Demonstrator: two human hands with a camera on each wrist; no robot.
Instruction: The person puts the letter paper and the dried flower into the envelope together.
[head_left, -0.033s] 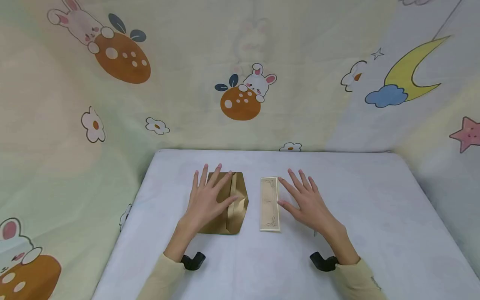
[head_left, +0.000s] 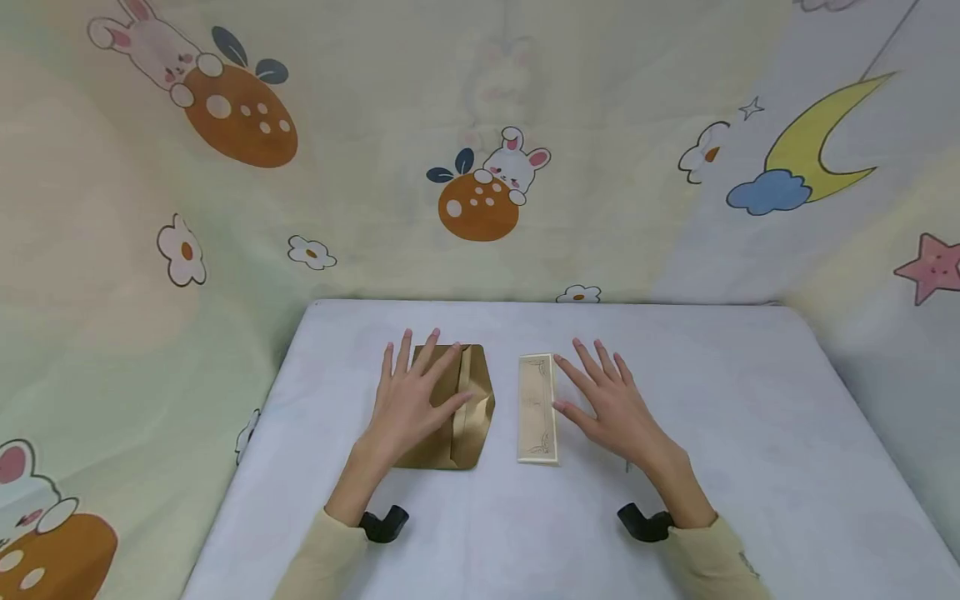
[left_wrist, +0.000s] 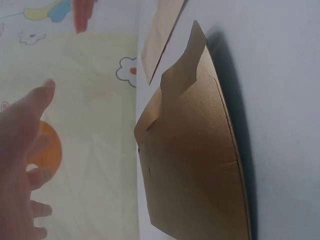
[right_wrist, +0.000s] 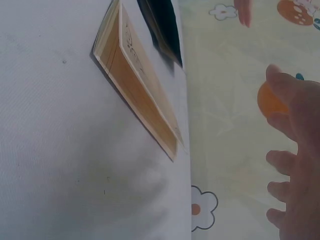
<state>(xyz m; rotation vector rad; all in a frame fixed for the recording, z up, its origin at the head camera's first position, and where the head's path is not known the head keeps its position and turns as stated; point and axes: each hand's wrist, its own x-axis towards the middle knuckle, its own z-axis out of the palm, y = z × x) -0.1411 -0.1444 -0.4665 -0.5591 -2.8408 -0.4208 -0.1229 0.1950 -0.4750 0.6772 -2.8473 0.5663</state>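
Note:
A gold envelope (head_left: pixel 474 417) lies on the table with its flap opened out toward the right. My left hand (head_left: pixel 408 408) hovers over its left part, fingers spread and holding nothing; the left wrist view shows this hand raised above the envelope (left_wrist: pixel 200 150). To the right of the envelope is a narrow cream folded card (head_left: pixel 537 417) with ornamental corners. Its folded layers stand slightly apart in the right wrist view, where the card (right_wrist: pixel 145 95) shows edge-on. My right hand (head_left: pixel 618 412) is held just right of the card, fingers spread, with nothing in it.
A white cloth covers the table (head_left: pixel 750 400). Behind it hangs a patterned curtain (head_left: pixel 360 150) with rabbits, flowers and a moon. Black wrist mounts (head_left: pixel 386 525) stick out inward from both cuffs. A small thin dark mark (head_left: pixel 627 467) shows beside the right wrist.

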